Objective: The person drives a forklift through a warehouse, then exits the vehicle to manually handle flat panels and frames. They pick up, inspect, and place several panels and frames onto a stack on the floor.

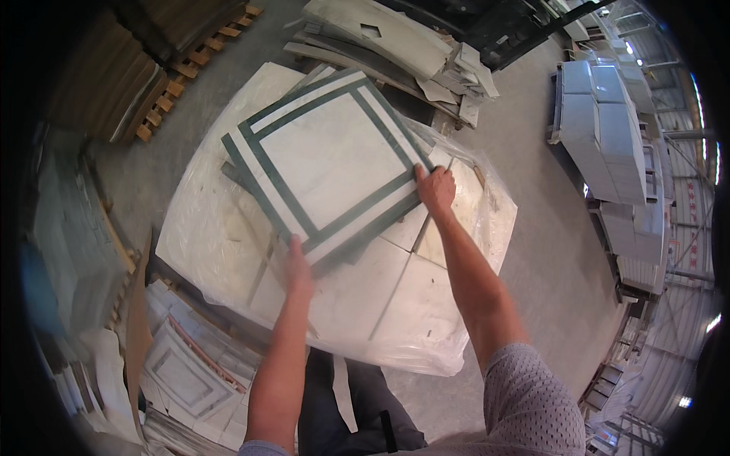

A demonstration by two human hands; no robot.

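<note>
A square white marble panel (334, 156) with dark green inlaid borders lies at an angle over the stack of pale stone slabs (388, 285) in front of me. My right hand (436, 190) grips its right corner, thumb on the top face and the other fingers curled out of sight at the edge. At the near left edge, my left hand (298, 270) is closed on the panel too, its thumb showing by the border. Motion blurs this hand and the panel's near corner. Another green-edged piece (239, 178) partly shows beneath the panel's left side.
Clear plastic film (205, 243) wraps the slab stack. Broken stone slabs (380, 38) lie piled beyond it. Wooden pallets (171, 91) carry stacked sheets at the far left. More panels (194, 368) rest at the lower left. Large pale blocks (601, 129) stand to the right across the concrete floor.
</note>
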